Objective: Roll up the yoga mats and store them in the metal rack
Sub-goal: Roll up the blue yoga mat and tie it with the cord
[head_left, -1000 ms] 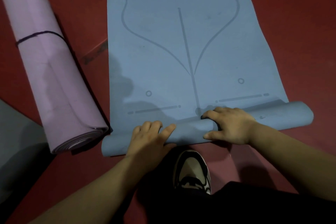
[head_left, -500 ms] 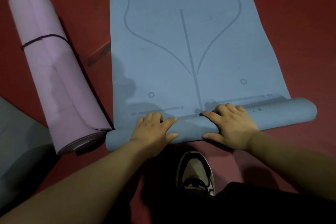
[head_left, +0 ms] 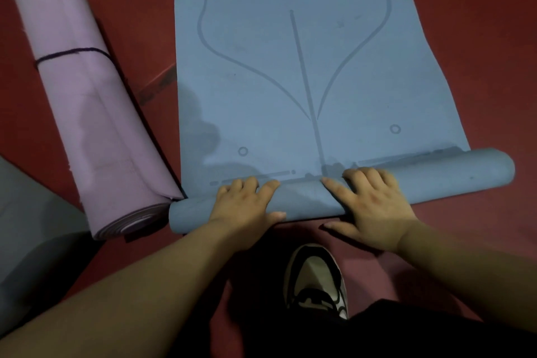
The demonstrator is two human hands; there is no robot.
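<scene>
Red floor (head_left: 479, 38) carries the blue mat (head_left: 261, 96), its rolled end lying crosswise under left hand (head_left: 244, 206) and right hand (head_left: 374, 209), both curled over it side by side, flat length stretching straight ahead.

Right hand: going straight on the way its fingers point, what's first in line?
The flat unrolled part of the blue mat, just past the roll under the right hand. Nothing else shows on it up to the picture's edge.
</scene>
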